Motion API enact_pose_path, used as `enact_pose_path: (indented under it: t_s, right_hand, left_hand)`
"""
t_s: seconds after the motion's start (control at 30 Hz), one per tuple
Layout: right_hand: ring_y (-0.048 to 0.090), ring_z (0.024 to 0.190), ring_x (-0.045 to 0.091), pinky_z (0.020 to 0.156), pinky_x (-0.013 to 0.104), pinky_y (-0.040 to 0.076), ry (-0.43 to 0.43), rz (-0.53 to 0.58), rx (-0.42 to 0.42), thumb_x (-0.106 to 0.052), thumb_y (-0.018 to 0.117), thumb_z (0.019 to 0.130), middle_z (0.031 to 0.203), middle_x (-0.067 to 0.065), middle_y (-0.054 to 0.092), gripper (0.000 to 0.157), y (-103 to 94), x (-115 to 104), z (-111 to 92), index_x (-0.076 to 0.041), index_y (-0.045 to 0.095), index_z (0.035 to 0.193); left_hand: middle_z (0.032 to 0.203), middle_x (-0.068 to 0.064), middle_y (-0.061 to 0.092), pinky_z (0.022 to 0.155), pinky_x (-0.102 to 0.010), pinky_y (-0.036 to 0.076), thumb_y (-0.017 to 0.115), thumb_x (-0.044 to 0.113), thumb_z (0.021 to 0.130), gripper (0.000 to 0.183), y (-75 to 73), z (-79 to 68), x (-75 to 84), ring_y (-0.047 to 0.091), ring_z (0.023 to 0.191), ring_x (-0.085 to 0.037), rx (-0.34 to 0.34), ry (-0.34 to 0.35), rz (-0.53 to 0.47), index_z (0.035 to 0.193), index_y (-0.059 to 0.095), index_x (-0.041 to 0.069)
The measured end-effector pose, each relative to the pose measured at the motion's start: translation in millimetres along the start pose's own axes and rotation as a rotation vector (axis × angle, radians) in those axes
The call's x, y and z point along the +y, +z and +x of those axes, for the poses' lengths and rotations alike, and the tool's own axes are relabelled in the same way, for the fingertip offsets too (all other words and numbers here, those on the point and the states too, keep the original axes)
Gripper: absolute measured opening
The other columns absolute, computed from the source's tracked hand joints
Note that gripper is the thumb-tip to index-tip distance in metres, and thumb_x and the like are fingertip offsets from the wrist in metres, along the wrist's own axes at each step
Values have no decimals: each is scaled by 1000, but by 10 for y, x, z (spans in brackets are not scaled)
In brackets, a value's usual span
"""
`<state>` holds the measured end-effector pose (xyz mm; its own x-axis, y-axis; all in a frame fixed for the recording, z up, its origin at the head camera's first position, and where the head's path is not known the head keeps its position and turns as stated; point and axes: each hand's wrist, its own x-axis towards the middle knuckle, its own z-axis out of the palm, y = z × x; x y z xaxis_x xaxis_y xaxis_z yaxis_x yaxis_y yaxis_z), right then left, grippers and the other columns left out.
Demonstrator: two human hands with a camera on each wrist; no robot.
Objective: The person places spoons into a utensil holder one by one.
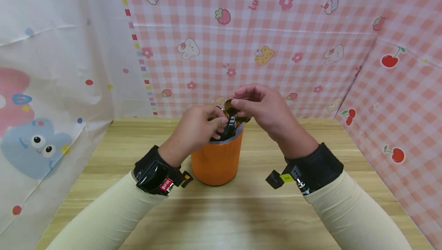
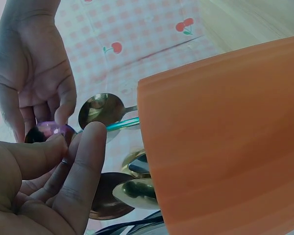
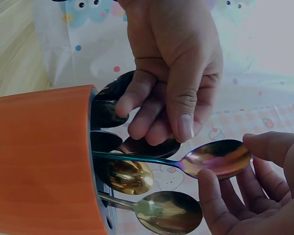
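An orange cup-shaped container (image 1: 217, 162) stands on the table with several spoons in it, bowls up. My right hand (image 1: 264, 108) pinches the bowl of a rainbow-coloured spoon (image 3: 218, 157), whose teal handle runs down into the container. Over the rim on the other side, my left hand (image 1: 198, 129) has its fingers loosely bent near the spoons, and I see nothing held between them. Around the rainbow spoon, a shiny gold spoon (image 3: 132, 177), a paler gold spoon (image 3: 169, 213) and a dark spoon (image 3: 152, 147) stick out. The lower handles are hidden inside.
The container stands on a light wood-grain table (image 1: 221, 215). Behind it hangs a pink checked cloth (image 1: 207, 69), with another checked cloth (image 1: 407, 100) at the right. A white printed cloth (image 1: 58, 69) closes the left side.
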<state>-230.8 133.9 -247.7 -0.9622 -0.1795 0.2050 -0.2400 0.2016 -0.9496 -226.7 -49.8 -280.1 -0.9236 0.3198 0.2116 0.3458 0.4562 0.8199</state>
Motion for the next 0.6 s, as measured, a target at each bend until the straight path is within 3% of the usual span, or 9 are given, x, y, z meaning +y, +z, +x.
enact_pose_path:
  t_s: [0.13, 0.4, 0.6]
  right_hand:
    - [64, 92, 25, 79, 35, 57, -22, -5, 29, -9, 68, 92, 104, 13, 65, 18, -10, -7, -10, 0, 64, 107]
    - [64, 86, 24, 77, 35, 56, -19, -235, 51, -14, 65, 95, 107, 11, 66, 13, -2, 76, -16, -4, 65, 104]
    - [65, 83, 23, 73, 37, 52, -46, -292, 101, -16, 67, 94, 111, 8, 68, 12, -42, 55, -42, -8, 67, 103]
  left_hand:
    - [84, -9, 69, 62, -28, 59, 63, 12, 97, 10, -3, -17, 9, 68, 74, -19, 11, -11, 2, 91, 66, 6]
    - [82, -10, 69, 61, -28, 59, 63, 14, 96, 14, 18, -35, -4, 68, 71, -19, 4, -27, -7, 91, 68, 2]
    - [85, -9, 69, 63, -28, 59, 62, 15, 98, 14, 15, -44, 14, 67, 73, -18, 4, -34, -3, 95, 68, 3]
